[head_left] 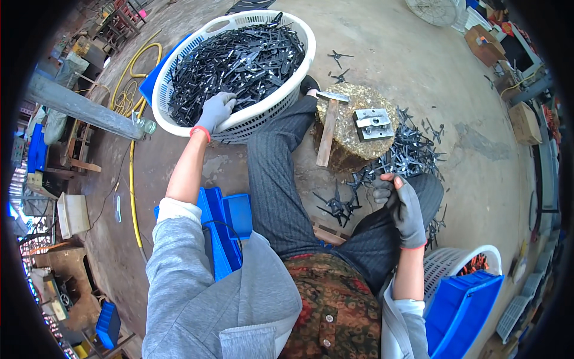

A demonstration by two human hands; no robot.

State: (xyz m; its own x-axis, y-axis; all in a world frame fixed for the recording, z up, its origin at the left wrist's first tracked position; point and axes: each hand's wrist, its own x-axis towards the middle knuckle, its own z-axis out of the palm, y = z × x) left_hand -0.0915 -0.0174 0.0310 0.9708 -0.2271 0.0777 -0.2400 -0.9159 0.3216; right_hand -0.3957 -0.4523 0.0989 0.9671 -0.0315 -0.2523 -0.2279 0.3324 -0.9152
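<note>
Left hand (217,112), grey fabric glove with red cuff: reaching over the near rim of a big oval white plastic basket (308,45), fingers at the heap of slim black pronged parts (239,63) inside. Can't tell if it's gripping one; fingertips merge with the heap.

Right hand (405,209), matching grey glove, a bare fingertip poking out: raised over the thigh, fingers curled in, thumb up against them. Can't tell if something small is pinched there.

Just beyond the right hand: loose pile of black pronged parts (412,146) on the concrete floor, a few more to its left.

Ahead-left of the right hand: round, rough-topped wooden stump (357,96). On it, a silver block-shaped metal fixture (373,124) and a wooden-handled steel hammer (328,131), the hammer on the side nearer the left hand, handle overhanging the edge.

Nearer the body than the left hand: blue plastic bins (239,216). Same direction from the right hand: blue rectangular plastic bin (463,305) against a white slatted basket (435,266).
</note>
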